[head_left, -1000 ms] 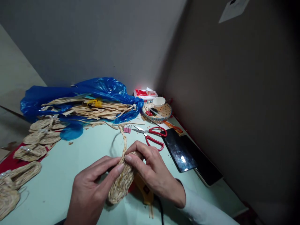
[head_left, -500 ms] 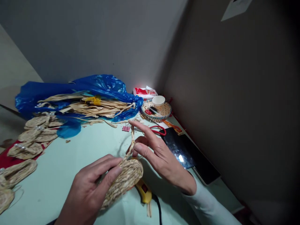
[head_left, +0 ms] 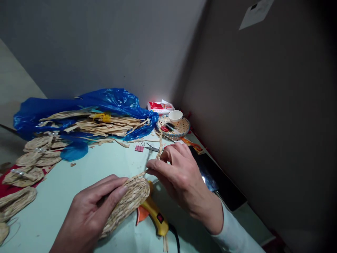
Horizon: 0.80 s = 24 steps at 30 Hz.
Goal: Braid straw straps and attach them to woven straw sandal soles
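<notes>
My left hand (head_left: 97, 207) pinches the near edge of an oval woven straw sole (head_left: 129, 202), thumb on top. From its upper edge runs a braided straw cord (head_left: 139, 174), which my right hand (head_left: 179, 175) grips between thumb and fingers; the cord's loose end rises above that hand. A yellow glue gun (head_left: 158, 218) with a red switch and black cable lies on the table just beneath and right of the sole, its front part hidden by it.
Behind, a blue plastic bag (head_left: 113, 96) holds dried straw strips (head_left: 113, 126). Finished-looking straw pieces (head_left: 39, 158) line the left. A pink binder clip (head_left: 139, 148), scissors (head_left: 151, 149), a woven tray (head_left: 184, 131) with a white cup (head_left: 175, 115) and a dark tablet (head_left: 223, 182) lie beyond or rightward.
My right hand has closed from spread fingers to a grip on the cord, drawing it rightward. The sole has shifted left with my left hand, showing more of the glue gun.
</notes>
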Available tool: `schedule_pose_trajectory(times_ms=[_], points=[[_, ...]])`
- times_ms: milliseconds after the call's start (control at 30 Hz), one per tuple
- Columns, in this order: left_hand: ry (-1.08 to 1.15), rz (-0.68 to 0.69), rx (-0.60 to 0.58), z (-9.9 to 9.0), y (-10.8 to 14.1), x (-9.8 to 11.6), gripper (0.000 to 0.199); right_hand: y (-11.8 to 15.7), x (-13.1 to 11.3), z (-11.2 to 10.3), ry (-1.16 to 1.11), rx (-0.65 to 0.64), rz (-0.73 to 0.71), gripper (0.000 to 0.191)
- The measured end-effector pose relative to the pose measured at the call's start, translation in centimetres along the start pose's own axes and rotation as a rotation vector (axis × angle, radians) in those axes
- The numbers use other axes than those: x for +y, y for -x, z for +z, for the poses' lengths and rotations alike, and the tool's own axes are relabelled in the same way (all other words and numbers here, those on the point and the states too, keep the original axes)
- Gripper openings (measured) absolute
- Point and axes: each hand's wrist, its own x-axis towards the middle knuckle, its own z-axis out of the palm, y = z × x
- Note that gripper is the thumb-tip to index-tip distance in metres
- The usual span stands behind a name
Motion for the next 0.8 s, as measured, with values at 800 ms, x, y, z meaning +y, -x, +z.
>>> schedule_pose_trajectory(times_ms=[800], points=[[0.107, -0.227, 0.296, 0.0, 0.1, -0.2, 0.019, 1.0, -1.4, 1.8, -0.034, 0.041, -0.079, 0.02]])
